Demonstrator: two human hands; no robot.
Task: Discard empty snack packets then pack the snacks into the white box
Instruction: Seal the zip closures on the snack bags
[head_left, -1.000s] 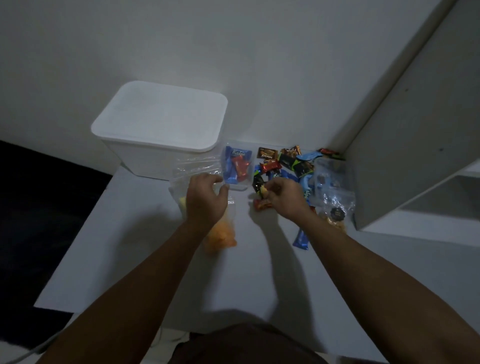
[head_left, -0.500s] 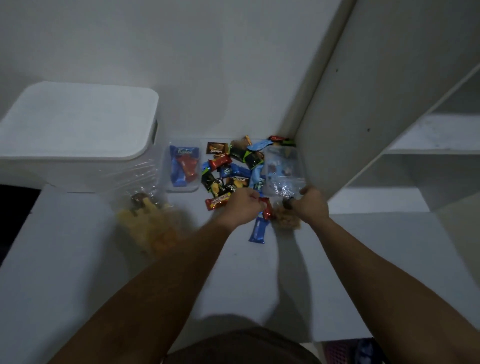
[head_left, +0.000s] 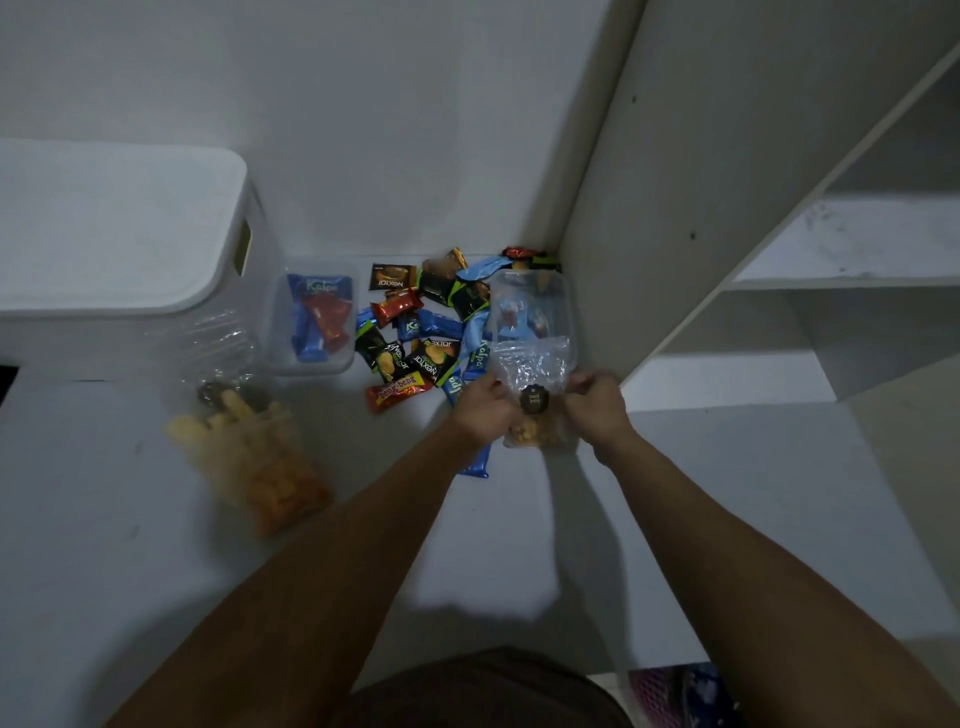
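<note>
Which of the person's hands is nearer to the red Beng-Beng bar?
Left. The left hand sits just right of the Beng-Beng bar, holding a clear snack bag. The right hand holds the bag's far side, farther away.

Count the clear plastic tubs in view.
2: one tub beside the white box, holding wrapped snacks; another tub by the shelf panel, behind the bag both hands grip.

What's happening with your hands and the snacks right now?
Left hand and right hand both grip the clear snack bag. White box lid on. Loose snack packets crowd beside the bag.
</note>
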